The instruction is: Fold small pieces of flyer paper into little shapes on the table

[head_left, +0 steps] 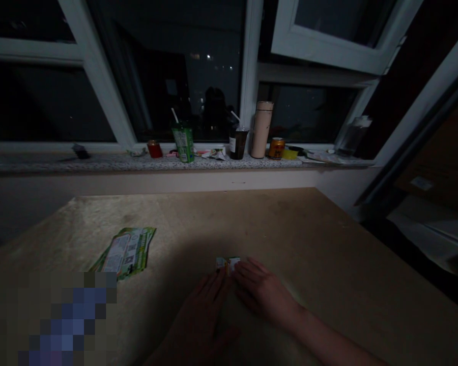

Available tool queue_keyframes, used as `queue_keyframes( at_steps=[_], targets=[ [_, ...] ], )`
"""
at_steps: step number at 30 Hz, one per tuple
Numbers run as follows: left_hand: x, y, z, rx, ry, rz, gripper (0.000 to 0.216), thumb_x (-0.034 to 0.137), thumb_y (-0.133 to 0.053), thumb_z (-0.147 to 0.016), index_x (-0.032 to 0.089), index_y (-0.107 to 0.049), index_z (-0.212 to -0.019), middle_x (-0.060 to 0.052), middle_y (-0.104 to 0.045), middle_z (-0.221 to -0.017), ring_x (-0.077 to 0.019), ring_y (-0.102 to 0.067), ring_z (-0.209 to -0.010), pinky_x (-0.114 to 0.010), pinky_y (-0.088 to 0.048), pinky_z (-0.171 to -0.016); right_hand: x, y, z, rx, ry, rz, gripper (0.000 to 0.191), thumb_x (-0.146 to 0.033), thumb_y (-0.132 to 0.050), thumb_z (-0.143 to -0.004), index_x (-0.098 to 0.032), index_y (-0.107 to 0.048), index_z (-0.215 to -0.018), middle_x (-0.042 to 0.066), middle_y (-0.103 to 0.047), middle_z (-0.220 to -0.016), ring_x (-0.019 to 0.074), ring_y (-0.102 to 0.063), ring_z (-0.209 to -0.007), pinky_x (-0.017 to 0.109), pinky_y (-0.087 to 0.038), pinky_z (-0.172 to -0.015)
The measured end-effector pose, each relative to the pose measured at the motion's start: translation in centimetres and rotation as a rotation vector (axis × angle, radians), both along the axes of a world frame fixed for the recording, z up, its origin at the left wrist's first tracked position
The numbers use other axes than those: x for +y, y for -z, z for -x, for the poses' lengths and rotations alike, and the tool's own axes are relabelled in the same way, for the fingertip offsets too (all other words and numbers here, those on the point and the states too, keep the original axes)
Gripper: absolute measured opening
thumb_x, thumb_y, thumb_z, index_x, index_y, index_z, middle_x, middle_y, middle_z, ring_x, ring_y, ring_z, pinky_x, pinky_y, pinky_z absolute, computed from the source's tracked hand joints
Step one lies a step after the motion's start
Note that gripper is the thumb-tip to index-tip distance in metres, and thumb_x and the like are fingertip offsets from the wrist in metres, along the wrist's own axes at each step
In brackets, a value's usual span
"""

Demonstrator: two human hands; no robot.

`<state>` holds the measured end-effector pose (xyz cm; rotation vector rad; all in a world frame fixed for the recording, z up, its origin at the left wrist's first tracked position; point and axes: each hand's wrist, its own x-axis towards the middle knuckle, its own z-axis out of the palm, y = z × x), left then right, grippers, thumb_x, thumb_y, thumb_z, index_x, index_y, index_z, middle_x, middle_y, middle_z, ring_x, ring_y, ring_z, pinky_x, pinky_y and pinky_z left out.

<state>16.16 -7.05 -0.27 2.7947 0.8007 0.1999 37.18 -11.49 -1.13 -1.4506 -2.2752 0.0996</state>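
On a dim wooden table [309, 239] both my hands rest flat near the front edge. My left hand [200, 315] lies palm down with fingers stretched toward a small white and orange card or packet [226, 263]. My right hand [261, 292] lies beside it, fingers spread, fingertips touching that small packet. A green printed packet [127, 251] lies flat to the left, apart from both hands.
A stone windowsill [99, 161] runs behind the table, with a red can [154, 149], a green cup with a straw [183, 142], a dark cup with a straw [237, 142], a tall beige flask [261, 129] and an orange can [277, 148]. Dark windows stand above.
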Motion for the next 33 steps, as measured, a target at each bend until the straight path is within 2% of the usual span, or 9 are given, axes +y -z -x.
queue_keyframes(
  at_steps=[4,7,9,12,16,22,27,30,33],
  targets=[
    [0.1,-0.2,0.0,0.002,0.012,-0.031,0.078,0.044,-0.061,-0.081,0.02,-0.024,-0.146,-0.008,-0.022,-0.151,-0.0301,-0.027,-0.135,-0.049,-0.023,-0.11,0.0,-0.3,-0.2,0.058,-0.002,0.061,0.036,-0.025,-0.044,-0.093,-0.019,-0.053,-0.127,0.004,-0.057,-0.129,0.018,-0.047,-0.124,0.04,-0.026,-0.114],
    [0.5,0.0,0.2,0.001,0.043,-0.064,0.073,0.039,-0.055,-0.086,0.019,-0.02,-0.147,-0.007,-0.025,-0.15,-0.027,-0.029,-0.135,-0.047,-0.026,-0.11,0.1,-0.4,-0.7,0.113,-0.02,0.103,0.033,-0.023,-0.045,-0.093,-0.02,-0.055,-0.124,0.003,-0.058,-0.129,0.016,-0.049,-0.122,0.038,-0.028,-0.113],
    [0.7,0.3,0.4,0.001,0.065,-0.08,0.072,0.037,-0.052,-0.089,0.018,-0.015,-0.148,-0.008,-0.024,-0.15,-0.0256,-0.029,-0.135,-0.045,-0.029,-0.109,0.2,-0.2,-1.0,0.124,-0.015,0.082,0.03,-0.02,-0.045,-0.093,-0.02,-0.058,-0.12,0.003,-0.061,-0.124,0.0153,-0.051,-0.121,0.037,-0.029,-0.112],
    [0.7,0.5,0.6,-0.004,0.068,-0.106,0.075,0.041,-0.052,-0.089,0.017,-0.013,-0.148,-0.01,-0.025,-0.15,-0.0269,-0.03,-0.134,-0.046,-0.03,-0.108,0.2,0.6,-1.2,0.088,0.008,-0.042,0.027,-0.02,-0.046,-0.093,-0.021,-0.061,-0.115,0.002,-0.065,-0.117,0.0166,-0.051,-0.12,0.041,-0.024,-0.114],
    [0.4,0.1,0.4,0.004,0.056,-0.108,0.078,0.045,-0.056,-0.085,0.015,-0.018,-0.147,-0.01,-0.026,-0.15,-0.0284,-0.031,-0.133,-0.049,-0.03,-0.108,0.0,1.4,-1.0,0.02,0.029,-0.154,0.028,-0.023,-0.046,-0.093,-0.021,-0.06,-0.118,0.003,-0.064,-0.119,0.0178,-0.052,-0.118,0.044,-0.024,-0.113],
    [0.9,0.1,-0.6,0.009,0.027,-0.085,0.064,0.049,-0.052,-0.087,0.015,-0.038,-0.139,-0.011,-0.034,-0.147,-0.0308,-0.031,-0.133,-0.051,-0.027,-0.109,0.0,1.0,-0.9,0.002,0.017,-0.088,0.027,-0.026,-0.048,-0.092,-0.021,-0.061,-0.115,0.003,-0.063,-0.121,0.0179,-0.049,-0.121,0.042,-0.027,-0.111],
    [1.7,0.5,-0.9,-0.005,0.061,-0.042,0.078,0.047,-0.054,-0.086,0.013,-0.019,-0.147,-0.011,-0.019,-0.152,-0.0278,-0.021,-0.137,-0.045,-0.024,-0.111,0.3,0.8,-0.9,0.066,0.01,-0.067,0.025,-0.024,-0.047,-0.093,-0.024,-0.062,-0.113,0.001,-0.067,-0.113,0.0161,-0.052,-0.117,0.045,-0.016,-0.115],
    [1.9,0.3,-0.8,0.025,0.071,-0.034,0.081,0.052,-0.054,-0.085,0.016,-0.018,-0.147,-0.01,-0.021,-0.152,-0.0285,-0.019,-0.138,-0.049,-0.019,-0.112,0.4,0.7,-0.8,0.076,0.01,-0.062,0.024,-0.024,-0.047,-0.093,-0.025,-0.063,-0.111,0.001,-0.068,-0.11,0.0162,-0.053,-0.116,0.045,-0.014,-0.115],
    [2.0,0.0,-0.8,0.032,0.062,-0.019,0.085,0.056,-0.056,-0.082,0.017,-0.019,-0.147,-0.01,-0.019,-0.152,-0.0295,-0.018,-0.138,-0.049,-0.02,-0.111,0.4,0.6,-0.7,0.098,0.006,-0.053,0.024,-0.022,-0.047,-0.093,-0.024,-0.064,-0.109,0.001,-0.069,-0.107,0.0159,-0.055,-0.113,0.045,-0.014,-0.115]
  ],
)
